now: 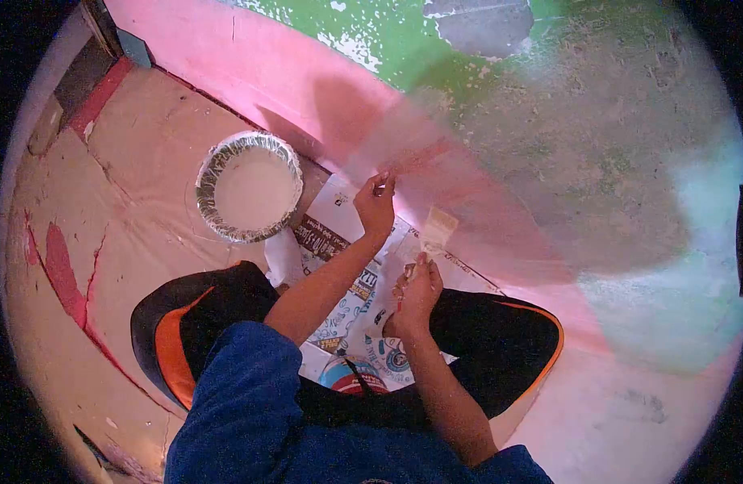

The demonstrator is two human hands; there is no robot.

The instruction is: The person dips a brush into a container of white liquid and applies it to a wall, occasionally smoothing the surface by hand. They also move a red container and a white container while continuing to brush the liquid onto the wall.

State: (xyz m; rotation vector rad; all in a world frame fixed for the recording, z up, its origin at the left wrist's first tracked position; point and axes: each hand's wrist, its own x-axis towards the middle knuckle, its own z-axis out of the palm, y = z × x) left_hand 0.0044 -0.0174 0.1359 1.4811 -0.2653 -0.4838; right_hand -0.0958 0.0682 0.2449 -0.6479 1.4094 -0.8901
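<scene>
My right hand [417,292] is closed around the handle of a flat paintbrush [438,231]. The brush's wide, pale end points up toward the wall, and a bit of red shows below my fingers. My left hand [376,206] is raised near the pink lower part of the wall [420,173], its fingers curled together at the tips. Whatever may be between those fingertips is too small to make out. To the left stands a round bucket [204,194] with a smeared rim, holding whitish liquid paint [254,192].
Printed sheets [335,319] cover the floor between my crossed legs, with a round blue and red tin [351,377] close to my body. A creased brown covering [146,177] spreads at left. Higher up, the wall has peeling green paint [404,40] and grey patches.
</scene>
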